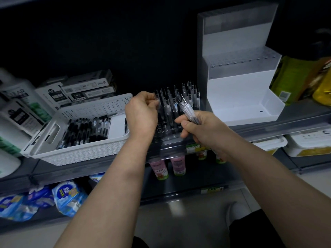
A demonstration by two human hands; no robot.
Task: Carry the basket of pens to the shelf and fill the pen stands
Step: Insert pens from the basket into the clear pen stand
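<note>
1. The left hand (141,115) is raised over the shelf, its fingers curled, and its fingertips pinch the top of one pen (157,96) at the left edge of the clear pen stand (172,126). The contact is slightly blurred.
2. The right hand (200,127), at 3 o'clock from the left hand, is clenched around a bundle of pens (187,109). Their clear barrels fan out of the fist toward 11 o'clock, and their tips reach in among the pens already standing.
3. The clear pen stand sits between the two hands and just beyond them, near the front lip of the shelf (71,169). Its back rows hold upright pens with dark caps. The holes in its front rows, nearest the wrists, look unfilled.
4. The basket (80,154) is white and perforated. It rests on the shelf at 9 o'clock from the left hand, touching or almost touching the left forearm. Loose pens (84,129) lie inside it in a heap.
5. A white tiered stand (241,86) stands at 1 o'clock from the right hand, with rows of small holes on its upper step.
6. Stationery boxes (89,88) are stacked behind the basket at 11 o'clock.
7. On the shelf below, pink bottles (177,165) stand at 6 o'clock from the stand, and blue packets (68,196) lie at 7 o'clock.
</note>
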